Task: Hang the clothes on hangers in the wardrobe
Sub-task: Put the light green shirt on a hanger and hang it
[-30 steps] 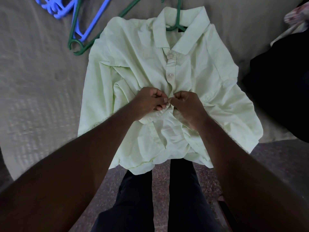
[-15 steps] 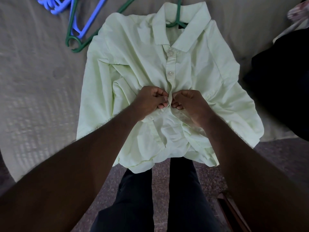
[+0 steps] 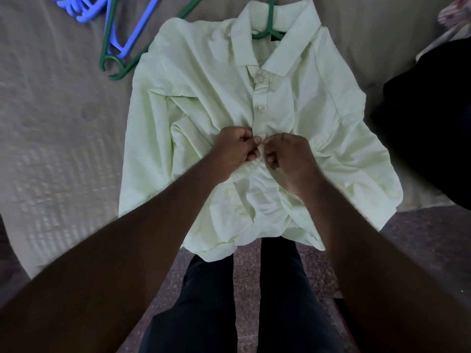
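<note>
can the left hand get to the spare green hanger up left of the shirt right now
Probably, once freed: the left hand is pinching the shirt at its placket, but the spare green hanger lies exposed on the bed beyond, with only a blue hanger across it.

A single head-worn view looks steeply down, close over the shirt (image 3: 204,98) on the bed (image 3: 51,123)

The shirt (image 3: 204,98) is coloured pale green, its hanger (image 3: 271,16) dark green, the loose hangers (image 3: 139,26) blue and green, the bedsheet (image 3: 51,123) beige, the trousers (image 3: 204,307) black, and the floor (image 3: 246,289) speckled reddish-brown.
</note>
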Demonstrator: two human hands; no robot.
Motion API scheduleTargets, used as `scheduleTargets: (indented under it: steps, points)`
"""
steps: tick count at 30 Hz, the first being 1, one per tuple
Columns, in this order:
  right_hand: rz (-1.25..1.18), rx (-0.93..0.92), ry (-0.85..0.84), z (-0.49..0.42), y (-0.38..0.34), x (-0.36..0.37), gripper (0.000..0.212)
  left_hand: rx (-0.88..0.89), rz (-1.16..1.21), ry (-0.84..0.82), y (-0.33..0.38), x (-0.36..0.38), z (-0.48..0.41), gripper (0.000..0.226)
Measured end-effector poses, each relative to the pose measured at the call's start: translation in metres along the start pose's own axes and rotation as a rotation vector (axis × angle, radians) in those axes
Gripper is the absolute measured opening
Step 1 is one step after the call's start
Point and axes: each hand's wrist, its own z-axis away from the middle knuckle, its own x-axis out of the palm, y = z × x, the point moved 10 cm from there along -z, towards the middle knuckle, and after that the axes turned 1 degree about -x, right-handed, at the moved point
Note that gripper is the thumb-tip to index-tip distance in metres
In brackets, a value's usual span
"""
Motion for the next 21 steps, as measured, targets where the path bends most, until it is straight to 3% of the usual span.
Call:
scheduleTargets:
  steps: [3, 5, 9, 12, 13, 15, 17, 18, 21]
  points:
    - [-0.332, 0.153, -0.112, 0.010, -0.003, 0.003, 0.018, 0.152, -0.158, 0.023, 0.025, 0.002, 0.001, 0.017]
    - [-0.329, 0.096, -0.100, 0.012, -0.015, -0.004, 0.016, 0.301, -0.310, 0.099, 0.046, 0.002, 0.003, 0.017]
    - [0.277, -0.279, 0.160, 0.025, -0.052, -0.029, 0.010, 0.453, -0.327, 0.285, 0.068, -0.010, 0.020, 0.010]
    - [0.683, -0.377, 0.165, 0.046, -0.040, -0.020, 0.041, 0.576, -0.336, 0.376, 0.071, -0.025, 0.050, 0.011]
    - [0.826, -0.364, 0.149, 0.050, -0.026, -0.017, 0.048, 0.616, -0.405, 0.355, 0.066, -0.024, 0.059, 0.014]
    - [1.082, -0.384, 0.178, 0.056, -0.009, -0.016, 0.038, 0.618, -0.738, 0.283, 0.044, -0.013, 0.068, 0.038]
    - [1.146, -0.449, 0.252, 0.061, -0.009, -0.020, 0.016, 0.547, -1.136, 0.244, 0.011, -0.007, 0.066, 0.050]
    - [1.125, -0.470, 0.276, 0.063, -0.014, -0.023, 0.011, 0.533, -1.241, 0.248, 0.002, -0.008, 0.066, 0.042]
    - [1.057, -0.504, 0.336, 0.074, -0.037, -0.034, 0.016, 0.586, -1.202, 0.377, 0.019, -0.027, 0.076, 0.014]
